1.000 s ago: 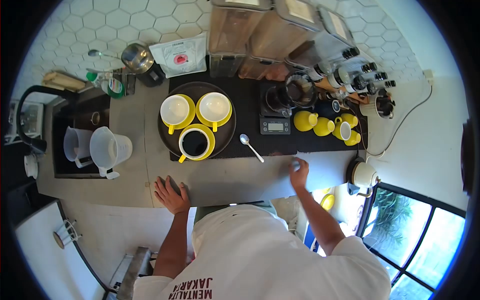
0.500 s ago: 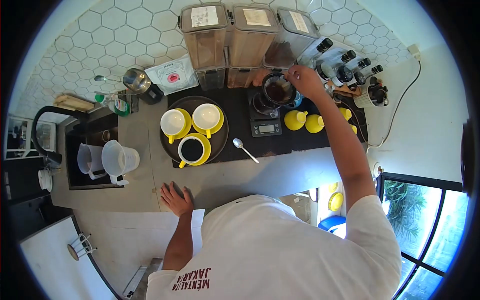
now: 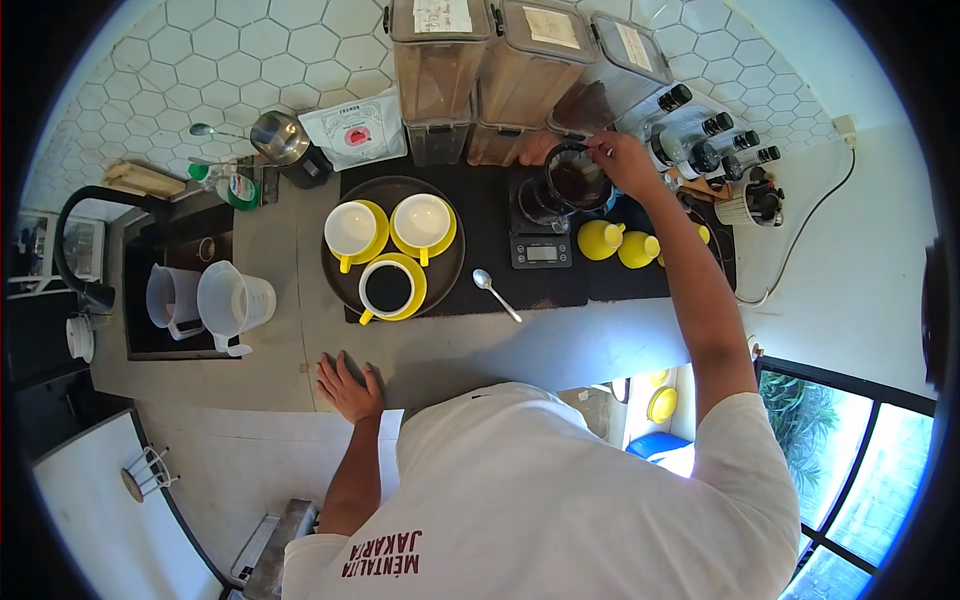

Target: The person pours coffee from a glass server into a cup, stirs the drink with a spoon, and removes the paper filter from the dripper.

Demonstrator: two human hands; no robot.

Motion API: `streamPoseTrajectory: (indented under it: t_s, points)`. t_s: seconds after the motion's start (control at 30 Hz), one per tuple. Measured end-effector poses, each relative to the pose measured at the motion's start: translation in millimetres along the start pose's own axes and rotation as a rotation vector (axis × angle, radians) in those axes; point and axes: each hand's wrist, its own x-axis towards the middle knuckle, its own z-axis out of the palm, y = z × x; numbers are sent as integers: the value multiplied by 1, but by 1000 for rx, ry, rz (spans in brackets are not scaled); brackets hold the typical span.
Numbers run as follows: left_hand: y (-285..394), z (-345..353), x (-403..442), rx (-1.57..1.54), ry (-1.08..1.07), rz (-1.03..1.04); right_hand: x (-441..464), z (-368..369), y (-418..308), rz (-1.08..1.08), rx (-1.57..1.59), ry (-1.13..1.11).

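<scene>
White hex-tile wall (image 3: 250, 40) at the back, grey counter (image 3: 470, 350) below w/ a black mat (image 3: 620, 288); the scale (image 3: 541, 253) sits on the mat. Dripper (image 3: 579, 186) is just behind the scale & a bit R of it, next to the server (image 3: 540, 203); can't tell if the two touch. R hand (image 3: 622, 163) is closed, thumb & fingertips pinching the dripper's far edge; exact grip partly hidden. L hand (image 3: 348, 390) lies palm down on the counter, well L & in front of the scale, fingers spread, nothing in it.

Dripper prob. light but stiff; brown wet-looking stuff inside should add some wt & could slop if tipped. Likely slick if damp, poss. hot low down, breakable if glass (material unclear). Best hold: upper rim or handle, kept level.

Writing: shirt (image 3: 550, 500), front of the scale, reads "MENTALITA JAKARTA", upside down, dk red. Bag (image 3: 356, 132), back-L of the scale, has a pinkish-red mark + small print, too tiny to read. Bins (image 3: 436, 80) behind the scale carry paper labels (image 3: 442, 14), handwriting illegible. Scale's readout: can't make out digits.
</scene>
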Motion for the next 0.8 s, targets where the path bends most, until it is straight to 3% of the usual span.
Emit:
streamPoseTrajectory:
  t_s: [0.8]
  points:
    - [1, -3, 1, -27, -5, -12, 1, -2, 1, -4, 127, -28]
